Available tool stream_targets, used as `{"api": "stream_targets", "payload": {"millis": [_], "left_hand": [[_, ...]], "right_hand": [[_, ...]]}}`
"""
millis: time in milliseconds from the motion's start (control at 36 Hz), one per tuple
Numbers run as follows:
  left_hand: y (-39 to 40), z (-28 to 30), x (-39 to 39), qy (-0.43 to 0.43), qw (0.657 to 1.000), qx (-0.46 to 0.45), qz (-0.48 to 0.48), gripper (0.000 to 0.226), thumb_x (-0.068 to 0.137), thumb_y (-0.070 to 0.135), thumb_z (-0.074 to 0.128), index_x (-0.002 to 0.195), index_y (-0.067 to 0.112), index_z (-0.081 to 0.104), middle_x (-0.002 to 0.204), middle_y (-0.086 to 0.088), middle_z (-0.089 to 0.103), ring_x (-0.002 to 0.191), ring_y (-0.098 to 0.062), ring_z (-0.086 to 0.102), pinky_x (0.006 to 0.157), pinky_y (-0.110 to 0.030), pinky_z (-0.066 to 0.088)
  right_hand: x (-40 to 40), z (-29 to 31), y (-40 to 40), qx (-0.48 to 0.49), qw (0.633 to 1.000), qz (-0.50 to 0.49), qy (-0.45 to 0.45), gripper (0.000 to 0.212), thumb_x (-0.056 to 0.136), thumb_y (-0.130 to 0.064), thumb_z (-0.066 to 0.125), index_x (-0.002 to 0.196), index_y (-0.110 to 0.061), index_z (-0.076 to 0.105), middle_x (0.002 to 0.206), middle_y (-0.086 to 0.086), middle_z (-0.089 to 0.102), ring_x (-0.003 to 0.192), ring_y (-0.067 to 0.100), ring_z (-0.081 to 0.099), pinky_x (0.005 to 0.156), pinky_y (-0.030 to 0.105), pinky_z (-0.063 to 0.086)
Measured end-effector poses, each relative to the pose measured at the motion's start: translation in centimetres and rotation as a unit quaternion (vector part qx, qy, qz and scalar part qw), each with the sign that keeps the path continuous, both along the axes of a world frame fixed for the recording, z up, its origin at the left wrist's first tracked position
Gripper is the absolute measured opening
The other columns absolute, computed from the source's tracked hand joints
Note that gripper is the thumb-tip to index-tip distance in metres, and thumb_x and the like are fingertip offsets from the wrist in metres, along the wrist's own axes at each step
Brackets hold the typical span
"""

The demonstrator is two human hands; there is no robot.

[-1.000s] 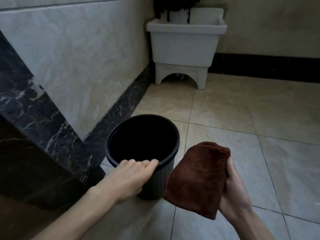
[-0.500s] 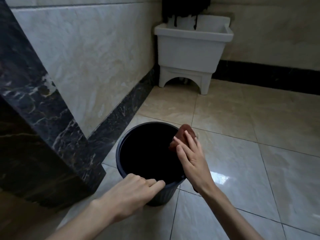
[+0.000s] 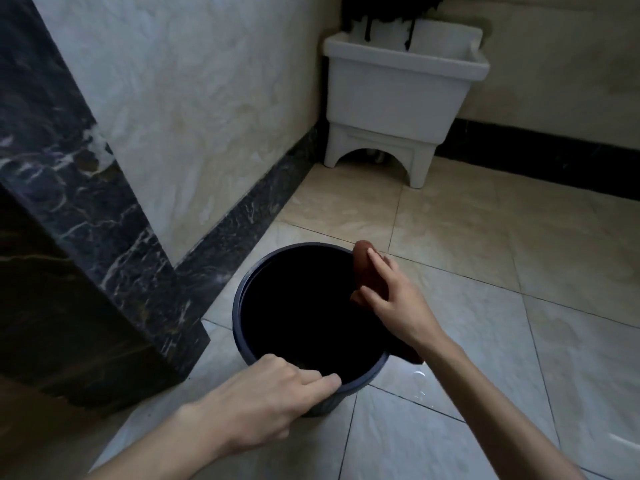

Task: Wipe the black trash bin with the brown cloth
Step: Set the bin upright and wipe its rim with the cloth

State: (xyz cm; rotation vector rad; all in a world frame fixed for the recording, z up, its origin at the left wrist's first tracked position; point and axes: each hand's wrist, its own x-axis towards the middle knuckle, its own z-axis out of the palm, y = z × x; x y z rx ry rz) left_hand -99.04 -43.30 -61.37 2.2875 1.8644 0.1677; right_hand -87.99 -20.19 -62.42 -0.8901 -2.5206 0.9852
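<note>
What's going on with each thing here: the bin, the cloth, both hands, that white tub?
Black bin: upright on the floor, open top, inside too dark to see.
Brown cloth: draped over the bin's right rim.
Right hand: pressing the cloth against the rim.
Left hand: gripping the near rim.
White tub: standing in the corner.

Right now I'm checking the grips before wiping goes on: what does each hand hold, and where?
Left hand grips the black trash bin at its near rim. Right hand presses the brown cloth over the right rim.
</note>
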Motion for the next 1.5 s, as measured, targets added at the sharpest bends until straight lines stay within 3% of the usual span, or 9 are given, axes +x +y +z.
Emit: {"api": "stream_targets", "payload": {"millis": [278, 444, 528, 611, 722, 889, 972, 1222, 1500], "left_hand": [[-0.4, 0.3, -1.9, 0.069, 0.997, -0.014, 0.017, 0.066, 0.066, 0.012, 0.055, 0.131, 0.021, 0.051, 0.102, 0.007, 0.069, 0.082, -0.022, 0.067, 0.069, -0.031, 0.055], [0.4, 3.2, 0.1, -0.010, 0.968, -0.171, 0.185, 0.073, 0.098, 0.060, 0.039, 0.154, 0.017, 0.018, 0.144, -0.002, 0.053, 0.135, -0.023, 0.045, 0.112, -0.039, 0.031], [2.9, 3.8, 5.1, 0.005, 0.955, -0.158, 0.253, 0.073, 0.098, 0.062, 0.037, 0.152, 0.015, 0.020, 0.147, -0.008, 0.050, 0.133, -0.029, 0.049, 0.105, -0.043, 0.039], [5.1, 2.1, 9.1, 0.057, 0.945, -0.109, 0.303, 0.048, 0.103, 0.021, 0.038, 0.147, 0.002, 0.035, 0.129, -0.015, 0.060, 0.113, -0.032, 0.063, 0.084, -0.047, 0.045], [4.3, -1.5, 9.1, 0.064, 0.949, 0.097, 0.293, 0.032, 0.075, 0.015, 0.045, 0.072, 0.012, 0.077, 0.048, 0.002, 0.057, 0.034, -0.012, 0.055, 0.035, -0.024, 0.026], [2.5, -4.3, 6.3, 0.090, 0.933, 0.308, 0.164, 0.038, 0.099, 0.022, 0.045, 0.075, 0.019, 0.074, 0.052, 0.010, 0.053, 0.041, -0.006, 0.052, 0.033, -0.022, 0.036], [1.7, -3.9, 4.6, 0.079, 0.946, 0.299, 0.094, 0.011, 0.083, 0.026, 0.066, 0.073, 0.023, 0.070, 0.053, 0.010, 0.054, 0.045, -0.006, 0.054, 0.036, -0.025, 0.039], [0.8, -2.0, 1.4, 0.026, 0.955, 0.294, 0.022, 0.045, 0.092, 0.053, 0.062, 0.060, 0.023, 0.054, 0.048, 0.006, 0.051, 0.047, -0.006, 0.050, 0.048, -0.022, 0.032], [2.1, -3.3, 1.1, 0.076, 0.951, 0.299, 0.037, 0.050, 0.088, 0.063, 0.058, 0.059, 0.023, 0.053, 0.047, 0.005, 0.050, 0.041, -0.012, 0.049, 0.045, -0.021, 0.037]], "right_hand": [[-4.7, 2.4, 3.8, 0.051, 0.985, 0.129, -0.107, 0.075, 0.095, -0.017, 0.064, 0.157, -0.039, 0.028, 0.155, -0.005, 0.049, 0.136, 0.019, 0.051, 0.104, 0.023, 0.038], [-2.5, 1.5, -0.5, 0.034, 0.999, 0.012, -0.039, 0.079, 0.088, -0.005, 0.058, 0.157, -0.033, 0.032, 0.146, 0.004, 0.059, 0.128, 0.025, 0.059, 0.105, 0.029, 0.046], [-1.5, 0.9, -2.9, 0.020, 0.999, -0.030, -0.014, 0.079, 0.088, -0.007, 0.055, 0.158, -0.032, 0.028, 0.149, 0.007, 0.055, 0.128, 0.028, 0.057, 0.107, 0.035, 0.046], [-0.4, 0.2, -4.9, 0.000, 0.998, -0.059, -0.008, 0.073, 0.097, -0.013, 0.051, 0.160, -0.032, 0.019, 0.154, 0.008, 0.044, 0.132, 0.029, 0.051, 0.110, 0.038, 0.043], [1.1, -0.4, -5.3, -0.012, 0.997, -0.072, -0.006, 0.070, 0.101, -0.021, 0.047, 0.160, -0.036, 0.013, 0.153, 0.004, 0.041, 0.128, 0.023, 0.052, 0.104, 0.033, 0.046], [0.4, 0.0, -2.8, 0.038, 0.998, -0.034, -0.047, 0.071, 0.099, -0.018, 0.052, 0.160, -0.034, 0.020, 0.153, 0.008, 0.045, 0.131, 0.030, 0.052, 0.107, 0.037, 0.045], [-0.9, 0.7, 0.0, 0.071, 0.994, 0.034, -0.074, 0.074, 0.095, -0.017, 0.061, 0.158, -0.033, 0.027, 0.149, 0.010, 0.053, 0.131, 0.032, 0.054, 0.107, 0.034, 0.042], [-6.9, 3.1, 4.5, 0.137, 0.946, 0.255, -0.145, 0.075, 0.094, -0.027, 0.067, 0.157, -0.039, 0.028, 0.151, 0.000, 0.051, 0.134, 0.023, 0.051, 0.111, 0.037, 0.041], [-10.3, 3.9, 2.2, 0.253, 0.914, 0.280, -0.147, 0.060, 0.098, -0.041, 0.057, 0.149, -0.057, 0.030, 0.141, -0.014, 0.054, 0.125, 0.017, 0.056, 0.089, 0.037, 0.051]]}}
